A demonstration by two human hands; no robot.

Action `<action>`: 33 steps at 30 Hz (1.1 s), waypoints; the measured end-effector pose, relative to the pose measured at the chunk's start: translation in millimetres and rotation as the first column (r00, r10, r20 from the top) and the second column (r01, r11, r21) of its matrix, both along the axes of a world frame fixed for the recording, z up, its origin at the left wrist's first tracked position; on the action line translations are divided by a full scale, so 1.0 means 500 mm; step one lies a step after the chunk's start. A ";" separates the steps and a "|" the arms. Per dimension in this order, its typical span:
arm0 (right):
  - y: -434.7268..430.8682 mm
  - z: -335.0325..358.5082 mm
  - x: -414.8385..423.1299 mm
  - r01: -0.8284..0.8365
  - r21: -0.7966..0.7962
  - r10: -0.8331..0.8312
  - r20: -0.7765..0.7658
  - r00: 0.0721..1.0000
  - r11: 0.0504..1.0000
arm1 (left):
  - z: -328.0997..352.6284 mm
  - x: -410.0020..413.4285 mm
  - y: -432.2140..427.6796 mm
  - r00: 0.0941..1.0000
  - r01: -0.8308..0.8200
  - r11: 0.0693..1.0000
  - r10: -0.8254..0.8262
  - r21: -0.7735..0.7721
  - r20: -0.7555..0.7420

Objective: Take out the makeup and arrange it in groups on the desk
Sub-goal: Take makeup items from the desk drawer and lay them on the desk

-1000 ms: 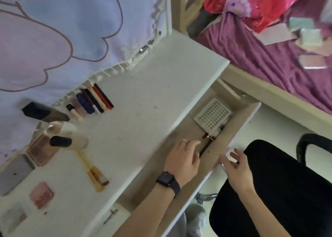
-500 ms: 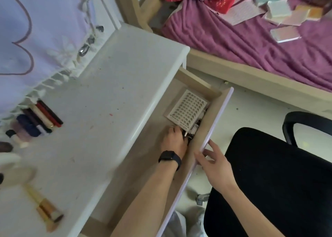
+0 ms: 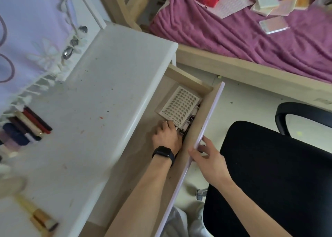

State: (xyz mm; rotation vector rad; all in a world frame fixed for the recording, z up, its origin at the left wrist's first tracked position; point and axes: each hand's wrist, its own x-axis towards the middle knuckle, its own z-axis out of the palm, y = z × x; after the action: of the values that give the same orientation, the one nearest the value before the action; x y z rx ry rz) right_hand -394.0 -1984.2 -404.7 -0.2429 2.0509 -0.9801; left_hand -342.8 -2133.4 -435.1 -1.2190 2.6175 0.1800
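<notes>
Two bare hands work at the open drawer [image 3: 138, 168] that juts from under the white desk [image 3: 100, 96]. Largest beside the drawer is the bed with its purple sheet [image 3: 233, 37], lying beyond the drawer's far end, and the black office chair [image 3: 273, 179], which stands just beside the drawer's front panel on the outer side. The desk top runs along the drawer's inner side; on it, well apart from the drawer, a row of slim makeup sticks [image 3: 28, 127] in dark red, cream and navy lies side by side near the desk's back edge, and a gold-capped tube [image 3: 40, 218] lies alone near the front corner. Inside the drawer, at its far end, a white perforated card [image 3: 179, 107] rests flat, with small dark items [image 3: 186, 127] tucked just under its near edge.

The left arm reaches straight along the drawer floor, a black smartwatch [image 3: 164, 153] on the wrist. The left hand [image 3: 167, 137] is palm down with fingers curled into the dark items beside the card; whether they have closed on anything I cannot tell, since the knuckles hide the tips. The right forearm crosses in front of the chair, and the right hand [image 3: 208, 157] rests on the drawer's front panel, thumb on the top edge and fingers loosely spread on the outer face, gripping nothing else.
</notes>
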 end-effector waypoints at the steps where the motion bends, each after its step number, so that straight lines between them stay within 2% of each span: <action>1: 0.000 -0.001 0.001 0.001 -0.001 -0.001 -0.001 1.000 1.000 | 0.001 0.001 0.000 1.000 0.018 1.000 -0.018 -0.010 -0.005; 4: 0.000 -0.002 0.000 0.011 0.002 -0.011 0.007 1.000 1.000 | 0.004 0.002 -0.005 0.994 0.110 0.991 -0.110 -0.081 0.007; 13: -0.007 0.007 0.003 0.018 0.027 -0.019 0.026 0.999 0.999 | 0.034 -0.008 -0.013 0.927 0.321 0.926 -0.265 -0.199 0.264; 14: -0.009 0.008 0.003 0.019 0.033 -0.020 0.021 1.000 0.999 | 0.034 -0.004 -0.013 0.927 0.292 0.945 -0.242 -0.147 0.285; 16: -0.013 0.009 0.001 0.011 0.051 -0.012 0.014 1.000 0.999 | 0.027 0.012 -0.021 0.947 0.161 0.985 -0.173 0.066 0.269; 19: -0.019 0.016 -0.003 -0.033 0.075 0.033 0.003 0.999 0.997 | 0.054 0.062 -0.036 0.981 -0.085 0.956 0.032 0.280 0.190; 21: -0.018 0.025 -0.009 -0.070 0.093 0.069 0.010 0.998 0.993 | 0.076 0.102 -0.038 0.964 -0.267 0.829 0.226 0.491 0.143; 23: -0.012 0.042 -0.008 -0.074 0.127 0.074 0.003 0.997 0.989 | 0.103 0.146 -0.029 0.901 -0.371 0.581 0.413 0.724 0.130; 25: 0.002 0.066 0.006 -0.039 0.172 0.060 -0.116 0.991 0.984 | 0.136 0.189 -0.015 0.836 -0.378 0.319 0.522 0.869 0.172; 26: 0.010 0.080 0.015 -0.013 0.160 0.046 -0.205 0.978 0.987 | 0.149 0.209 -0.006 0.816 -0.353 0.226 0.550 0.908 0.180; 28: 0.018 0.113 0.038 0.002 0.074 0.018 -0.276 0.961 0.997 | 0.179 0.245 0.004 0.803 -0.274 0.122 0.574 0.954 0.157; 29: 0.017 0.132 0.048 -0.008 0.029 0.014 -0.216 0.976 1.000 | 0.194 0.259 0.006 0.804 -0.236 0.095 0.577 0.967 0.140; 31: 0.005 0.165 0.067 -0.049 -0.040 0.052 0.065 0.997 0.998 | 0.223 0.276 0.007 0.807 -0.168 0.051 0.581 0.985 0.108; 33: -0.019 0.187 0.086 -0.096 -0.105 0.122 0.279 0.952 0.990 | 0.246 0.287 0.003 0.798 -0.122 0.015 0.597 0.992 0.089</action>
State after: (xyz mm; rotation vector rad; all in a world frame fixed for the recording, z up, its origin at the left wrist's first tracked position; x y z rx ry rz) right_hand -351.0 -1993.7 -311.0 -0.2440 1.7157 -0.9794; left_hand -199.1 -2131.9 -311.9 -1.2170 1.3912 2.0812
